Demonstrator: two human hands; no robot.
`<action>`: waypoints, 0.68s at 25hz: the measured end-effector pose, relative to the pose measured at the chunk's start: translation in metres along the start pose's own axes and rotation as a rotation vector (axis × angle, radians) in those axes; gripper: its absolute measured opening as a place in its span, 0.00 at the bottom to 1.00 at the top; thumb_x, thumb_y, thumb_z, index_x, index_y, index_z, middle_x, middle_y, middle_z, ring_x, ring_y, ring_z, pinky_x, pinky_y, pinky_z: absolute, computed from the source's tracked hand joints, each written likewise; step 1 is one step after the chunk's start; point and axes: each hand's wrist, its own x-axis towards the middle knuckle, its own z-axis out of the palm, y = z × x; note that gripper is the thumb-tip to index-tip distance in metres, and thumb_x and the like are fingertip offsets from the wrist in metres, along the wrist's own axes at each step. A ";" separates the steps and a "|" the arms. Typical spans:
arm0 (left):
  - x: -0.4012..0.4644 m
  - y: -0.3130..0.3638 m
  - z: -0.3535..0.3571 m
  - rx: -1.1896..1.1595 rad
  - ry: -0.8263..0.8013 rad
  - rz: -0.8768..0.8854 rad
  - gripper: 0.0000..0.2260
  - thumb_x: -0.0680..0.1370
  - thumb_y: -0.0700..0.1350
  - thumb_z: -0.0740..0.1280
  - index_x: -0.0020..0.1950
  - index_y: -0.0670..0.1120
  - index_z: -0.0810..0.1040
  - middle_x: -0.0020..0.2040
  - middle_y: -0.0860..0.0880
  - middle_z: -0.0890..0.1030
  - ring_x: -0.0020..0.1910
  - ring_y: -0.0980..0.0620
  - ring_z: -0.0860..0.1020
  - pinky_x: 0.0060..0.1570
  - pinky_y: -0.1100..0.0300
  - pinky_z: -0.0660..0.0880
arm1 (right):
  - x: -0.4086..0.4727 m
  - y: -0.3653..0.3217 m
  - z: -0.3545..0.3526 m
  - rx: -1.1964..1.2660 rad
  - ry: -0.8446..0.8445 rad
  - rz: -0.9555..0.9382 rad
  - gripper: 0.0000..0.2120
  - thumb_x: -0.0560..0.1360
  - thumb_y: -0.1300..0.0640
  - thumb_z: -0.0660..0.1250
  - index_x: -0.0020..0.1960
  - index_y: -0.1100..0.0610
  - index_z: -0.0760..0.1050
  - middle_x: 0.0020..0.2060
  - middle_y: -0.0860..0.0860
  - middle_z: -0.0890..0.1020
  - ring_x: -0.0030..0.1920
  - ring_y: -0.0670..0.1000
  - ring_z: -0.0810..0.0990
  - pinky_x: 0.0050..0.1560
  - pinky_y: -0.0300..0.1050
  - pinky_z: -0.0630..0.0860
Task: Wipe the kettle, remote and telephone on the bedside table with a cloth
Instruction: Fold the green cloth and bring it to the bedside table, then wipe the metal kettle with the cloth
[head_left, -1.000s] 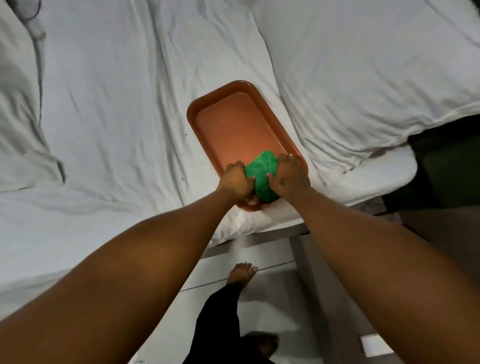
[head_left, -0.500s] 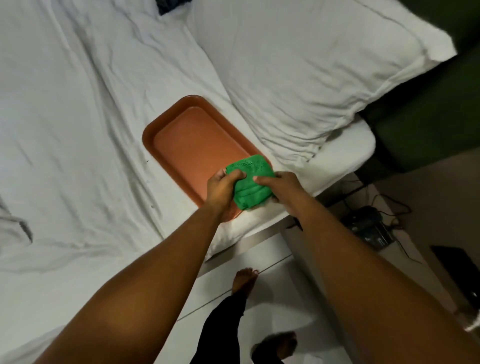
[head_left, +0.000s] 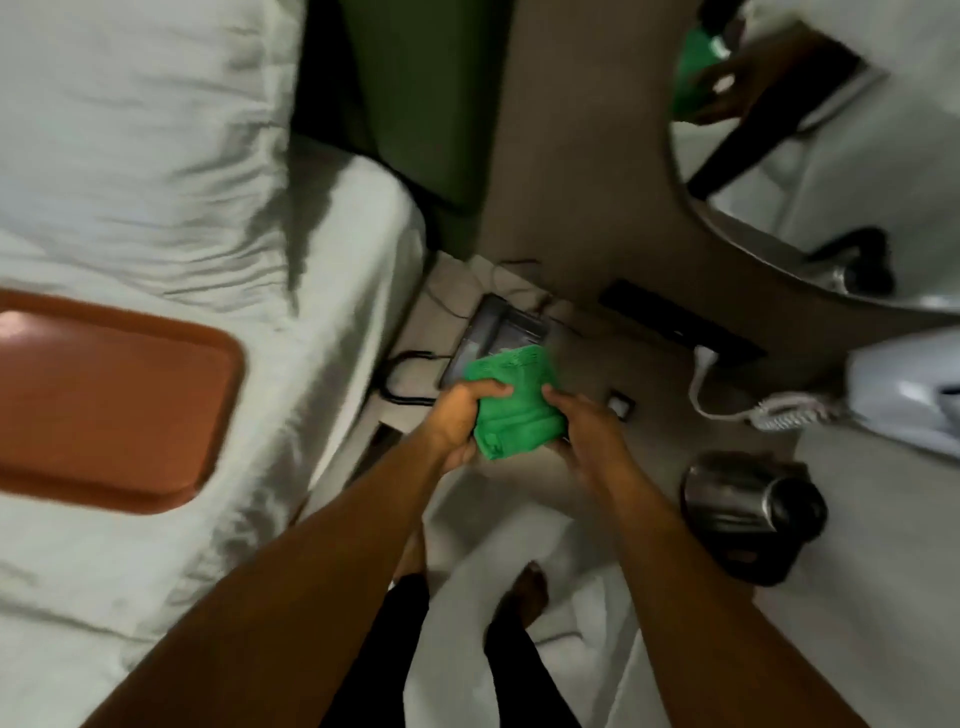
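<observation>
Colours and surface patterns showing across the bedside area.

The cloth (head_left: 514, 400) is showing bright green with a fine ribbed weave; the telephone (head_left: 498, 332) is showing dark grey with a black cord. The kettle (head_left: 748, 499) is showing polished silver with a black handle and base. The tray (head_left: 104, 405) is showing plain orange-brown, and the bed sheet (head_left: 332, 332) and pillow (head_left: 140, 135) are showing plain white with grey creases. The headboard panel (head_left: 415, 104) is showing dark green. The counter (head_left: 582, 467) is showing pale beige, the wall (head_left: 582, 156) is showing tan, and a white cable (head_left: 698, 384) is appearing over it.
</observation>
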 end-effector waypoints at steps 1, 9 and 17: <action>0.011 -0.020 0.024 0.039 -0.014 -0.038 0.20 0.76 0.34 0.62 0.68 0.37 0.76 0.62 0.34 0.81 0.58 0.34 0.81 0.60 0.37 0.78 | -0.002 -0.002 -0.030 -0.004 0.055 -0.008 0.05 0.76 0.61 0.68 0.50 0.61 0.80 0.46 0.57 0.85 0.37 0.51 0.85 0.31 0.40 0.81; 0.081 -0.166 0.130 0.272 0.096 -0.039 0.14 0.74 0.30 0.68 0.58 0.40 0.82 0.50 0.41 0.85 0.51 0.37 0.83 0.51 0.45 0.82 | -0.002 0.019 -0.243 -0.640 0.644 -0.248 0.17 0.76 0.51 0.67 0.63 0.58 0.76 0.59 0.58 0.80 0.58 0.57 0.78 0.61 0.46 0.71; 0.151 -0.272 0.157 0.537 0.241 0.144 0.14 0.77 0.34 0.68 0.63 0.42 0.80 0.53 0.44 0.83 0.54 0.41 0.83 0.56 0.46 0.81 | 0.074 0.029 -0.369 -1.030 0.870 -0.285 0.27 0.81 0.43 0.50 0.70 0.62 0.65 0.68 0.63 0.72 0.68 0.63 0.70 0.69 0.57 0.66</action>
